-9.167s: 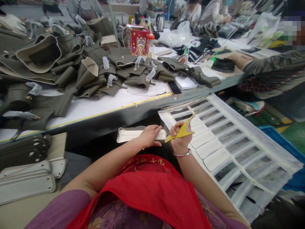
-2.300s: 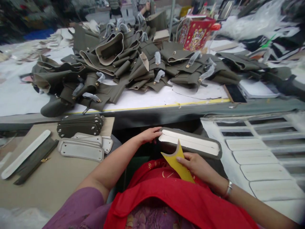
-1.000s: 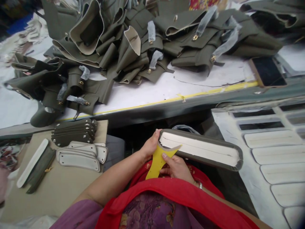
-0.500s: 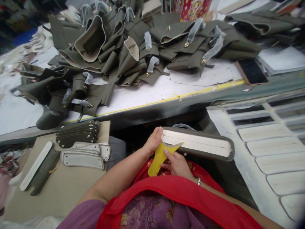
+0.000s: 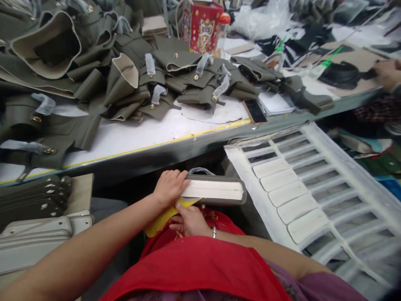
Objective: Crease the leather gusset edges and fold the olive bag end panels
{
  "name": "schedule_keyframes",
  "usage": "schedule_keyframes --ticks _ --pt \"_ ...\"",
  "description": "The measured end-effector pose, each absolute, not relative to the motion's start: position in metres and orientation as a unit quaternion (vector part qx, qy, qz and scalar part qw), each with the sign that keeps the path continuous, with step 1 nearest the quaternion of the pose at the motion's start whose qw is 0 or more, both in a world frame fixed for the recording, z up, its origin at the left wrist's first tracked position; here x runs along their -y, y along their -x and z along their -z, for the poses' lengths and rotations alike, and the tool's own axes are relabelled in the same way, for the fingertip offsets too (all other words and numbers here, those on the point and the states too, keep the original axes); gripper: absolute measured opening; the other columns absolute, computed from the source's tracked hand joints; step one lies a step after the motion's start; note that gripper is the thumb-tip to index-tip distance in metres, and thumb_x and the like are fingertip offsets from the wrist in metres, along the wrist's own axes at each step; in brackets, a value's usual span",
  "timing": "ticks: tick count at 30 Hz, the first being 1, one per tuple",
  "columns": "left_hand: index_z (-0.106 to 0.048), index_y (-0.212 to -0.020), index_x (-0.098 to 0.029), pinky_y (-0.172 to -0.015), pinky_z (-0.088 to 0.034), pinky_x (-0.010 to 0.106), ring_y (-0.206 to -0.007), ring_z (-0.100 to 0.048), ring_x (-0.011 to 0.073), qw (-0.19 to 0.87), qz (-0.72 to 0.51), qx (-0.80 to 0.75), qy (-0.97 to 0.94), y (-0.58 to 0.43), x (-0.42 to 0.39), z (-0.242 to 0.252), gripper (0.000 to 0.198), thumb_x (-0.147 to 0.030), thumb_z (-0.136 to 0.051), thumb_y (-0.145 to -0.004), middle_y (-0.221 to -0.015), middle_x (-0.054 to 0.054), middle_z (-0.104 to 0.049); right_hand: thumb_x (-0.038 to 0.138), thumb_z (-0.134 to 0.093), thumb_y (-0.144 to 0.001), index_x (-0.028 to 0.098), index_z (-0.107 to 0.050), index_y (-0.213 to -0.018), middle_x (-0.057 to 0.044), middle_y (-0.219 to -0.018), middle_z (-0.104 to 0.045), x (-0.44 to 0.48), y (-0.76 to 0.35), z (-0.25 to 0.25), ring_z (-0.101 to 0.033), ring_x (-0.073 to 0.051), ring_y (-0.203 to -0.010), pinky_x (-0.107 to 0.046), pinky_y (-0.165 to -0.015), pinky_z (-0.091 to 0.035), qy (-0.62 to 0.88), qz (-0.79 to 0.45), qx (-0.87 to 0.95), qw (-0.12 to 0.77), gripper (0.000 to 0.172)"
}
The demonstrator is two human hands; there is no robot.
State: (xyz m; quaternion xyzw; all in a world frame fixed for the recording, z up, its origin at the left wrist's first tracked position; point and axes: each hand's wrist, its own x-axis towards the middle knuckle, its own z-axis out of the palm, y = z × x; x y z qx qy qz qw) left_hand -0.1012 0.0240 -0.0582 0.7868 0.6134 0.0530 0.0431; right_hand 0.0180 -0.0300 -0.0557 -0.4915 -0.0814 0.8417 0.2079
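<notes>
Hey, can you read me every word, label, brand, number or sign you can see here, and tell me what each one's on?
No text here can be read.
Red apron: gold characters, partly covered, too small and blurred to read.
Red printed container: gold and coloured print, too blurred to tell if it includes words.
Yellow piece and olive case: no text made out.
Phone: dark screen, no text made out.

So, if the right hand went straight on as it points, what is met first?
Past the yellow piece it holds, the right hand would probably meet the left hand; depth is unclear.
</notes>
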Motion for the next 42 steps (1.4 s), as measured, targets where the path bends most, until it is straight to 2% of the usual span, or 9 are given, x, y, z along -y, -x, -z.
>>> schedule_keyframes --ticks 4,9,12,16,18,21,25,32,42 --pt "-0.057 -0.115 -0.013 -0.095 -0.031 0.043 -0.083 -0.058 0.0245 0.031 -0.080 -0.642 -0.762 0.092 -0.028 0.059 0.042 -0.040 -0.033 -0.094 -0.083 0.009 -0.063 0.026 -0.062 -0.083 0.014 -0.055 -0.096 -0.003 -0.077 -0.068 0.023 -0.028 0.056 -0.064 -0.012 -0.054 -0.018 -0.041 -0.051 0.494 -0.844 0.079 0.194 0.019" --pt "-0.060 -0.109 -0.014 -0.102 -0.022 0.045 -0.089 -0.059 0.0262 0.106 -0.129 -0.697 -0.697 0.081 -0.034 0.053 0.041 -0.043 -0.036 -0.092 -0.087 0.012 -0.065 0.026 -0.062 -0.083 0.016 -0.055 -0.091 0.000 -0.071 -0.067 0.023 -0.030 0.053 -0.062 -0.011 -0.052 -0.018 -0.040 -0.051 0.502 -0.827 0.127 0.219 0.015" --pt "-0.060 -0.109 -0.018 -0.107 -0.018 0.042 -0.101 -0.057 0.0260 0.213 -0.229 -0.707 -0.635 0.085 -0.033 0.050 0.036 -0.044 -0.048 -0.087 -0.097 0.011 -0.066 0.025 -0.061 -0.083 0.015 -0.056 -0.089 -0.003 -0.076 -0.068 0.029 -0.032 0.045 -0.063 -0.012 -0.054 -0.019 -0.041 -0.052 0.503 -0.814 0.168 0.239 0.014" --pt "-0.055 -0.120 -0.016 -0.099 -0.035 0.038 -0.108 -0.056 0.0240 0.440 -0.410 -0.678 -0.423 0.115 -0.015 0.050 0.049 -0.050 -0.034 -0.091 -0.114 0.012 -0.063 0.029 -0.064 -0.080 0.013 -0.058 -0.095 -0.008 -0.085 -0.070 0.034 -0.060 0.030 -0.065 -0.015 -0.059 -0.019 -0.042 -0.051 0.484 -0.804 0.237 0.252 0.022" --pt "-0.053 -0.123 -0.016 -0.095 -0.039 0.039 -0.109 -0.056 0.0230 0.531 -0.470 -0.633 -0.312 0.130 0.003 0.052 0.056 -0.054 -0.027 -0.092 -0.119 0.013 -0.061 0.031 -0.065 -0.078 0.015 -0.059 -0.098 -0.008 -0.091 -0.070 0.035 -0.083 0.024 -0.067 -0.018 -0.067 -0.023 -0.049 -0.054 0.475 -0.789 0.252 0.298 0.026" --pt "-0.055 -0.121 -0.020 -0.098 -0.035 0.041 -0.117 -0.050 0.0222 0.592 -0.492 -0.583 -0.262 0.142 0.029 0.059 0.048 -0.052 -0.038 -0.090 -0.129 0.011 -0.055 0.032 -0.066 -0.076 0.019 -0.059 -0.101 -0.005 -0.099 -0.068 0.032 -0.114 0.017 -0.067 -0.020 -0.078 -0.030 -0.062 -0.057 0.475 -0.756 0.248 0.376 0.030" --pt "-0.054 -0.122 -0.028 -0.097 -0.036 0.040 -0.124 -0.043 0.0201 0.604 -0.496 -0.563 -0.269 0.135 0.043 0.069 0.037 -0.040 -0.048 -0.088 -0.135 0.005 -0.050 0.029 -0.064 -0.075 0.019 -0.058 -0.103 -0.003 -0.096 -0.068 0.028 -0.133 0.014 -0.067 -0.019 -0.078 -0.032 -0.071 -0.057 0.488 -0.735 0.232 0.409 0.030" --pt "-0.053 -0.123 -0.028 -0.089 -0.042 0.036 -0.117 -0.047 0.0203 0.597 -0.499 -0.580 -0.241 0.125 0.037 0.069 0.042 -0.034 -0.057 -0.082 -0.130 0.005 -0.053 0.030 -0.065 -0.071 0.021 -0.054 -0.108 -0.004 -0.093 -0.069 0.028 -0.125 0.009 -0.068 -0.022 -0.076 -0.036 -0.071 -0.056 0.486 -0.743 0.265 0.376 0.040" --pt "-0.059 -0.112 -0.021 -0.085 -0.047 0.037 -0.103 -0.054 0.0233 0.516 -0.402 -0.641 -0.401 0.135 0.019 0.050 0.038 -0.023 -0.060 -0.074 -0.118 0.009 -0.060 0.041 -0.061 -0.075 0.022 -0.047 -0.117 -0.005 -0.098 -0.068 0.024 -0.094 0.025 -0.067 -0.020 -0.069 -0.029 -0.058 -0.054 0.501 -0.729 0.363 0.293 0.049"
